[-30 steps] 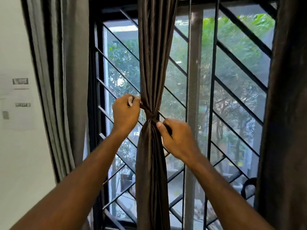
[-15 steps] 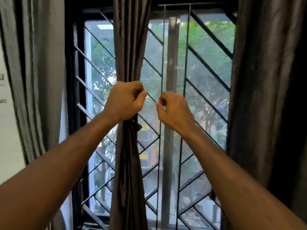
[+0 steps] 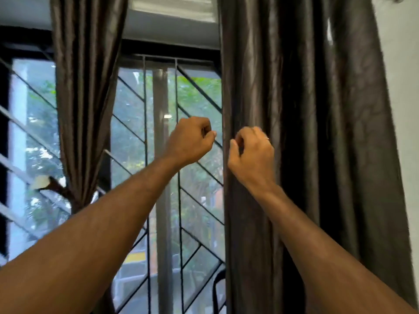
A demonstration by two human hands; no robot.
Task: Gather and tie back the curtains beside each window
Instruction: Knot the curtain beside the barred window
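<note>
The left brown curtain [image 3: 86, 98] hangs gathered, cinched low by a tie-back knot [image 3: 68, 193] with a pale end sticking out left. The right brown curtain [image 3: 306, 132] hangs loose and wide beside the window. My left hand [image 3: 190, 141] is a curled fist in front of the window grille, holding nothing. My right hand [image 3: 251, 152] sits at the loose curtain's left edge with fingers and thumb curled; no fold shows between them and the cloth hangs straight around it.
A black window grille [image 3: 179, 200] with diagonal bars fills the middle, trees outside. The white wall [image 3: 405, 109] runs to the right of the loose curtain. A dark curved bar [image 3: 215, 288] stands low by the curtain's foot.
My view and both hands have shifted right, away from the tied left curtain. The right hand has reached the edge of the loose right curtain.
</note>
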